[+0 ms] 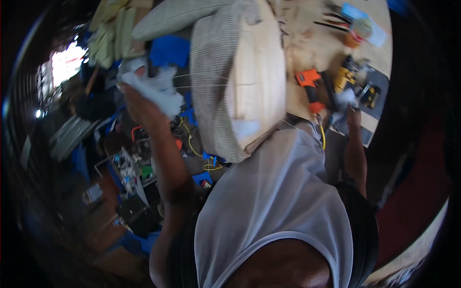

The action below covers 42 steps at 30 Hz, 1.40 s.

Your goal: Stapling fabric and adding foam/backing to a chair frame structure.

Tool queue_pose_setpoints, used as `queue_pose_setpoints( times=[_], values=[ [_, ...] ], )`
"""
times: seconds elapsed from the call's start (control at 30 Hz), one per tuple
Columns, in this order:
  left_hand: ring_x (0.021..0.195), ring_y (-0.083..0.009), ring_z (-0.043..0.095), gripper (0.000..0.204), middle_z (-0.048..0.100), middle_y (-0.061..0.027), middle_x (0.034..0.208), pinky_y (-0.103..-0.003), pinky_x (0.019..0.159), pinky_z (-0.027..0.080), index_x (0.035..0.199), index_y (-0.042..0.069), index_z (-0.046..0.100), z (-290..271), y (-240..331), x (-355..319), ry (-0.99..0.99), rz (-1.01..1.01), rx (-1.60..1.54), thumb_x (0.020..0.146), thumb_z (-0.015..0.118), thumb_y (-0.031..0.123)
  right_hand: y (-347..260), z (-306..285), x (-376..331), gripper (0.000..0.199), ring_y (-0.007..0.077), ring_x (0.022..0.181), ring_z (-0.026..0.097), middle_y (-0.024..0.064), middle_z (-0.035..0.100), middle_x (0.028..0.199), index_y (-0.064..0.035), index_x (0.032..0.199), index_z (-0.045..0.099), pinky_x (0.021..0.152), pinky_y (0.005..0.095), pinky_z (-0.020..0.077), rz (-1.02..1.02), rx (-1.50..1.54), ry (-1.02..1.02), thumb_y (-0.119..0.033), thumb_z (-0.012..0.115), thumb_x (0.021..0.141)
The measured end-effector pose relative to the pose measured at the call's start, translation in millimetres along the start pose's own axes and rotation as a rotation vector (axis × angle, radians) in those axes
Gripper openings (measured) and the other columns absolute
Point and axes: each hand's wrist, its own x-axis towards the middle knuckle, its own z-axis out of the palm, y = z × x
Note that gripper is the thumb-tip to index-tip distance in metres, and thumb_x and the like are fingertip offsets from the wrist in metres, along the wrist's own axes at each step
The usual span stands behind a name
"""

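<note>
A padded cushion [211, 81] in grey ribbed fabric stands upright in the middle, against my front. Its cream side [259, 72] faces right, with a small white patch [246, 127] near the bottom. Out to the left, my left hand [139, 103] holds a piece of white wadding [161, 93], its fingers partly covered. Thin threads run between that area and the cushion. On the right, my right hand [353, 115] is over the table, small and blurred, with a white tuft of wadding [345, 98] at its fingers.
An orange and black power tool [312, 89] with a yellow hose [322, 137] lies on the wooden table [300, 43]. Beside it are a yellow drill [343, 78], a dark flat case [377, 89] and an orange-tinted jar [357, 33]. Parts and cables clutter the floor at left.
</note>
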Motion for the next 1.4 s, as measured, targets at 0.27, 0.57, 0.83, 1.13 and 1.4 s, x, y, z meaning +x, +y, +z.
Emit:
queue_pose_setpoints(
  times=[0.27, 0.57, 0.83, 1.13, 1.4],
  values=[
    [0.092, -0.0136, 0.063, 0.031, 0.068, -0.0086, 0.106, -0.026, 0.082, 0.049, 0.119, 0.000, 0.061, -54, 66, -26, -0.414, -0.224, -0.868, 0.093, 0.067, 0.015, -45, -26, -23, 0.058, 0.0425, 0.111, 0.061, 0.0266, 0.064, 0.118, 0.0000, 0.124, 0.058, 0.095, 0.0468, 0.0483, -0.073, -0.117, 0.051, -0.047, 0.057, 0.091],
    [0.092, -0.0149, 0.068, 0.027, 0.070, -0.0153, 0.105, -0.028, 0.080, 0.057, 0.116, -0.003, 0.058, -56, 38, 10, 0.068, -0.178, -0.958, 0.092, 0.067, 0.007, -75, -95, -126, 0.033, 0.0305, 0.085, 0.062, 0.0147, 0.064, 0.091, 0.0023, 0.119, 0.059, 0.080, 0.0382, 0.0489, -0.550, 0.443, 0.543, -0.020, 0.055, 0.095],
    [0.084, -0.0098, 0.066, 0.032, 0.070, -0.0054, 0.094, -0.025, 0.074, 0.054, 0.114, 0.004, 0.064, -40, 153, -26, -0.708, 0.497, -1.061, 0.084, 0.071, -0.004, -319, -185, -297, 0.040, 0.0073, 0.062, 0.051, -0.0029, 0.057, 0.076, -0.0015, 0.126, 0.060, 0.060, 0.0233, 0.0422, -0.931, 1.256, -0.703, -0.024, 0.067, 0.094],
    [0.128, -0.0291, 0.051, 0.031, 0.060, -0.0080, 0.131, -0.043, 0.106, 0.042, 0.109, 0.005, 0.066, -45, 134, -37, -0.619, 0.832, -0.533, 0.082, 0.076, 0.012, -331, -182, -303, 0.023, 0.0149, 0.081, 0.069, 0.0058, 0.071, 0.095, -0.0024, 0.110, 0.066, 0.073, 0.0297, 0.0574, -0.593, 1.327, -0.581, -0.013, 0.070, 0.091],
    [0.138, -0.0339, 0.040, 0.012, 0.057, -0.0093, 0.133, -0.047, 0.110, 0.036, 0.091, 0.004, 0.068, -81, 65, -40, -0.880, 0.752, -0.654, 0.081, 0.071, 0.010, -266, -179, -257, 0.014, 0.0071, 0.064, 0.054, -0.0009, 0.063, 0.080, -0.0060, 0.097, 0.069, 0.057, 0.0238, 0.0432, -0.629, 1.177, -0.241, -0.018, 0.071, 0.091]
  ],
)
